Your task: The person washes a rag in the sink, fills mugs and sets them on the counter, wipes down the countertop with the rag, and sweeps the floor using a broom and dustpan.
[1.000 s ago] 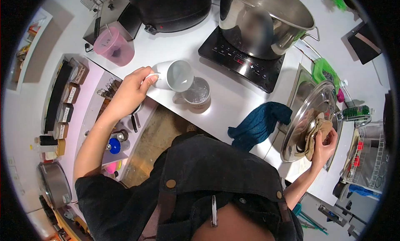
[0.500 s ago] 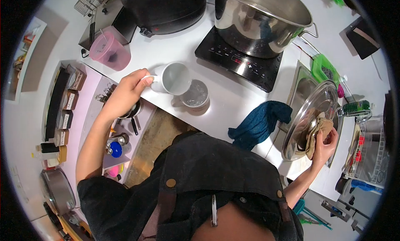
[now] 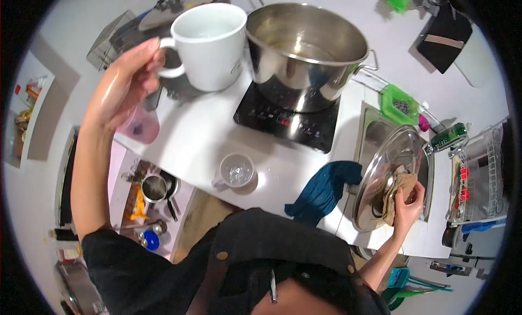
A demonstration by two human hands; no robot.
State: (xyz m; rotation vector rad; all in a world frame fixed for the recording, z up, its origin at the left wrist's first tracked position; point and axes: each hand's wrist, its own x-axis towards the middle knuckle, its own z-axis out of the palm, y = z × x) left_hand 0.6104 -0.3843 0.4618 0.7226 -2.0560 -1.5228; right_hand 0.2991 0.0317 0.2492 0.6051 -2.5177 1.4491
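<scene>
My left hand (image 3: 128, 78) is closed on the handle of a white mug (image 3: 212, 56), raised high over the counter, left of and level with the rim of a large steel pot (image 3: 285, 78). A second mug (image 3: 237, 171), with clear liquid showing inside, stands on the counter below. My right hand (image 3: 409, 207) grips a folded beige cloth (image 3: 403, 184) around the knob of a glass pot lid (image 3: 365, 206). The lid is tilted on edge in front of the sink.
The pot sits on a black induction cooktop (image 3: 283, 133). A dark blue cloth (image 3: 323, 190) lies at the counter's front edge. Beside the sink (image 3: 372, 119) are a green tray (image 3: 392, 108) and a dish rack (image 3: 484, 173). A pink container (image 3: 142, 127) stands at left.
My left hand has lifted the white mug up and away from the second mug, toward the pot's left side. The view has shifted; my right hand keeps its grip at the lid.
</scene>
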